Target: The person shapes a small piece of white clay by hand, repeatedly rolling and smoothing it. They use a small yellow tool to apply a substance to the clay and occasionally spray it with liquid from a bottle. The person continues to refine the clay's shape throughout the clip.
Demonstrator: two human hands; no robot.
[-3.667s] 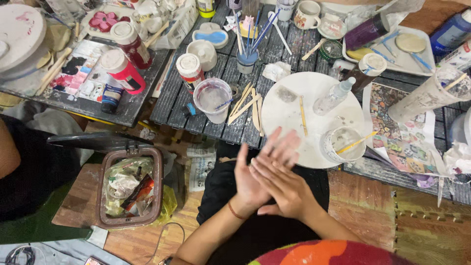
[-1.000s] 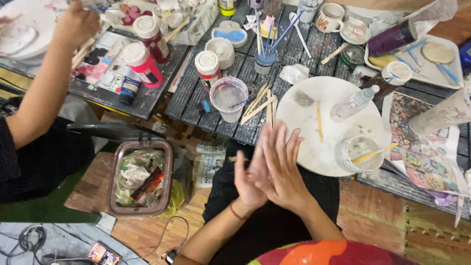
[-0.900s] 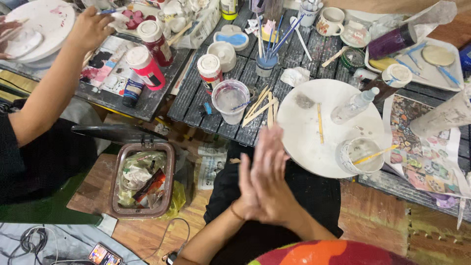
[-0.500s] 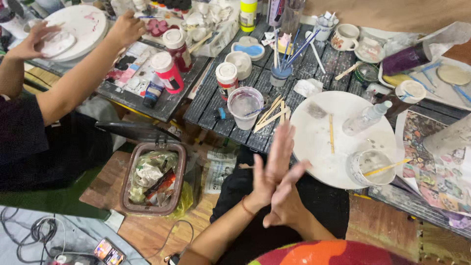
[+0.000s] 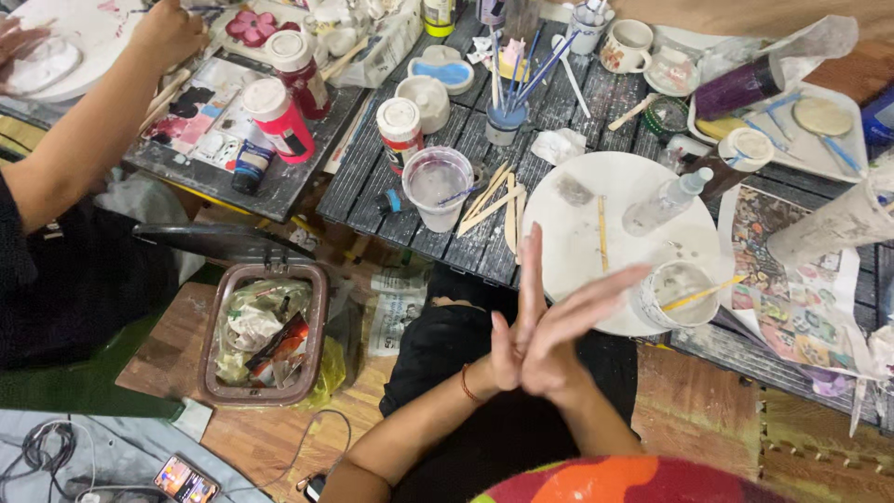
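Observation:
My left hand (image 5: 515, 321) and my right hand (image 5: 582, 317) are pressed palm to palm over my lap, just below the table's front edge. The left hand's fingers point straight up; a thin bracelet circles its wrist. Across it lies the right hand, fingers stretched up and to the right, their tips close to a clear cup (image 5: 675, 293) with a yellow stick in it. Neither hand holds anything. Behind them a round white plate (image 5: 577, 233) lies on the dark slatted table (image 5: 372, 177).
A clear plastic bottle (image 5: 666, 200) lies on the plate. Wooden sticks (image 5: 494, 200), a cup of cloudy water (image 5: 438, 186), a blue cup of brushes (image 5: 506, 121) and red paint bottles (image 5: 279, 116) crowd the table. A bin of rubbish (image 5: 265, 331) stands at left. Another person's arm (image 5: 93, 140) reaches in.
My hands have slid against each other, the right hand's fingers turning out to the right. The other person's arm has reached further toward the far left plate.

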